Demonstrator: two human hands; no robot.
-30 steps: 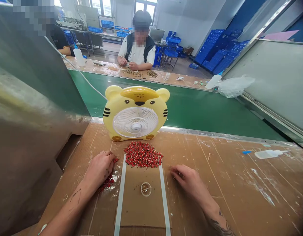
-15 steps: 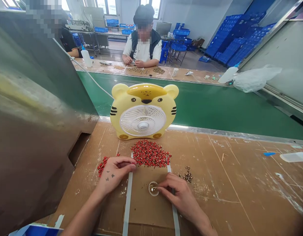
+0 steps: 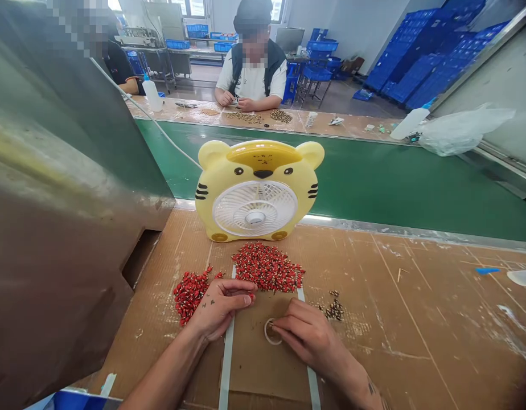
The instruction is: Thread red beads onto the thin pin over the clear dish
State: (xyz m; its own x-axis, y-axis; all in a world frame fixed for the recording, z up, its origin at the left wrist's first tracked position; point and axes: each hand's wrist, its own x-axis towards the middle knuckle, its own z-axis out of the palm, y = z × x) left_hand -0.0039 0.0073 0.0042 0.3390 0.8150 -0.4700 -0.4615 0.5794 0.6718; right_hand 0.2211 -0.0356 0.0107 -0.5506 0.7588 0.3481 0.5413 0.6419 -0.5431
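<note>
My left hand (image 3: 220,304) rests on the brown cardboard mat (image 3: 263,364), fingers pinched together on a small red part at the near edge of the big red pile (image 3: 268,266). A smaller heap of red parts (image 3: 189,289) lies just left of that hand. My right hand (image 3: 308,336) is closed in a pinch over the small clear round dish (image 3: 269,336); what its fingers hold is too small to make out. A little cluster of dark brass pieces (image 3: 333,309) sits to the right of the right hand.
A yellow tiger-shaped desk fan (image 3: 258,191) stands behind the piles. A green conveyor belt (image 3: 374,176) runs past it; a person sits across it at another bench. A grey metal housing (image 3: 53,199) fills the left. White tape strips (image 3: 226,364) edge the mat.
Both hands have come in from the side piles to the mat's centre: the left from the small red heap to the big pile's edge, the right to the clear dish.
</note>
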